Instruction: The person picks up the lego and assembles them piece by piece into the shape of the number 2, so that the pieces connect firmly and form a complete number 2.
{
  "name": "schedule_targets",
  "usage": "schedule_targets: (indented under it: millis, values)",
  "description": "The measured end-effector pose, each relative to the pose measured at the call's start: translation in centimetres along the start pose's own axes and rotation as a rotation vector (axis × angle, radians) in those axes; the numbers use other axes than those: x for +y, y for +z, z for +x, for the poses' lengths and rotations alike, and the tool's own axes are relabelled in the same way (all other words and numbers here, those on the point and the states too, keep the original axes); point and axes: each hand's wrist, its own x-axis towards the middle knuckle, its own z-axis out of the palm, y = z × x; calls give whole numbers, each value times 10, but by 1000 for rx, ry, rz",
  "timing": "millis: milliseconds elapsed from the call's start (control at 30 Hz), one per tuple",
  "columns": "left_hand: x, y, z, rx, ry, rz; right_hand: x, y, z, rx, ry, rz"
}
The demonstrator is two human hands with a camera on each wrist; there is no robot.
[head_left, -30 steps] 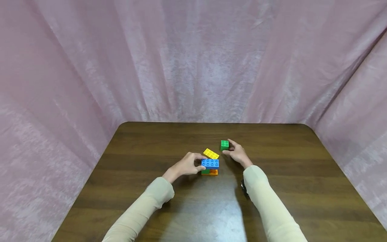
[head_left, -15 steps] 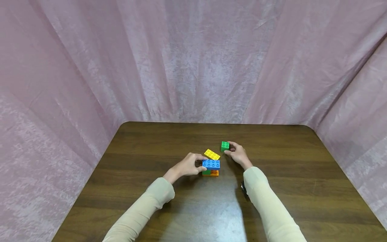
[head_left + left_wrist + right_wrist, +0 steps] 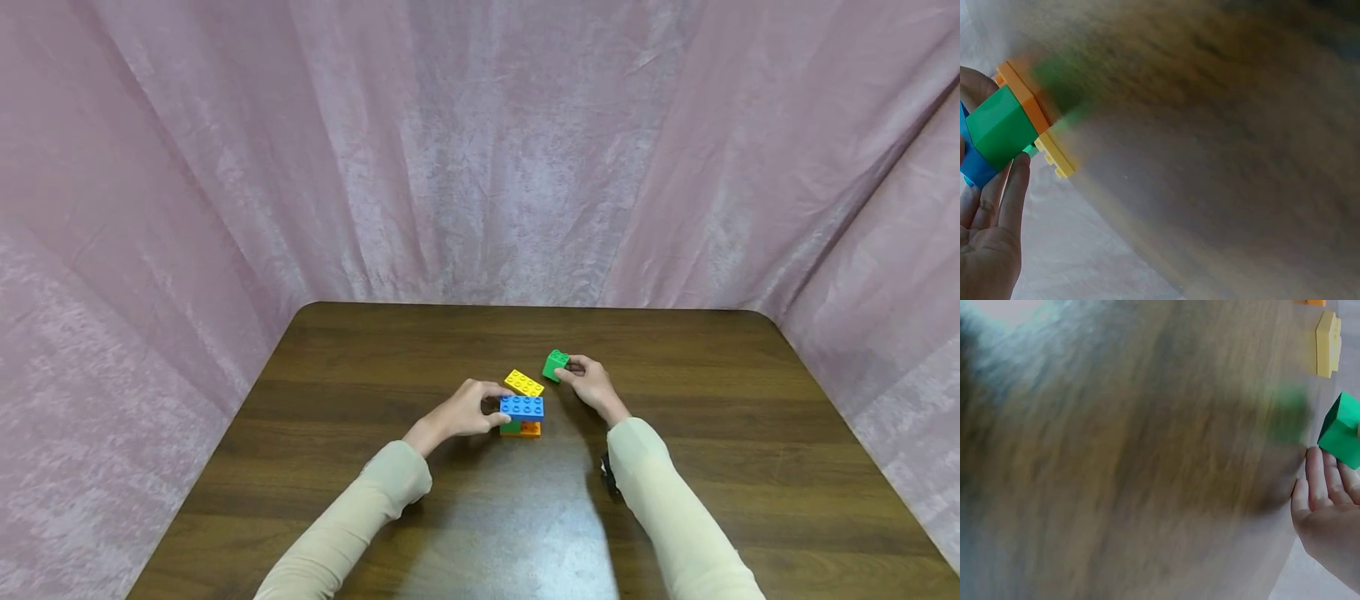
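My left hand (image 3: 468,410) holds the near left end of a blue toy building brick (image 3: 522,406), thumb in front and fingers behind. That brick sits on top of a green brick (image 3: 1002,127), which stands on one end of a flat orange plate (image 3: 531,430). Just behind this stack, a yellow studded plate (image 3: 524,382) lies askew on the table. To its right, my right hand (image 3: 591,385) pinches a small square green brick (image 3: 556,365), tilted and raised off the tabletop in the right wrist view.
The brown wooden table (image 3: 360,367) has rounded far corners. Pink velvety curtains (image 3: 480,167) hang behind it and along both sides. A dark device (image 3: 609,475) shows under the right sleeve.
My right thumb and fingers have closed on the small green brick, which has turned and tipped from its flat position. My left hand and the stack have barely moved.
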Motion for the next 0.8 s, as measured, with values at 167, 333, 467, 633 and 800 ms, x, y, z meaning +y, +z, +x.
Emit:
schedule_targets:
  millis: [167, 333, 467, 633, 800]
  values:
    - [0, 0, 1, 0, 4, 13, 2, -6, -3, -14, 7, 22]
    - [-1, 1, -1, 0, 20, 21, 0, -8, -13, -4, 39, 59]
    - [-1, 1, -4, 2, 37, 18, -7, -7, -19, 17, 32, 113]
    - [-3, 1, -3, 16, 55, 16, -20, -8, -23, 32, -20, 150]
    - [-3, 1, 0, 14, 67, 13, -26, -12, -28, 12, -43, 175]
